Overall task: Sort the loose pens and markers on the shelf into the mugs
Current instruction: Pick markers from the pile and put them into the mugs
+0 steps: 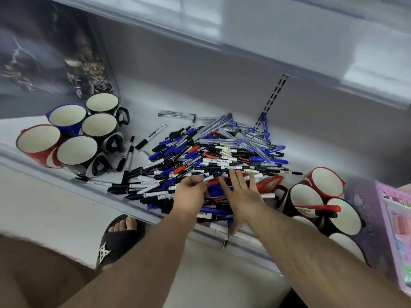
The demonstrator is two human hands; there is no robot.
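On the shelf [73, 185] I see my left hand [191, 194] curl its fingers around markers in the pile [213, 156], while my right hand [242, 196] lies open, fingers spread on it.

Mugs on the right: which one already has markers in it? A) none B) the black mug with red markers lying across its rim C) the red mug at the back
B, the black mug has red markers sticking out over its rim; the red mug behind it shows only bare white inside.
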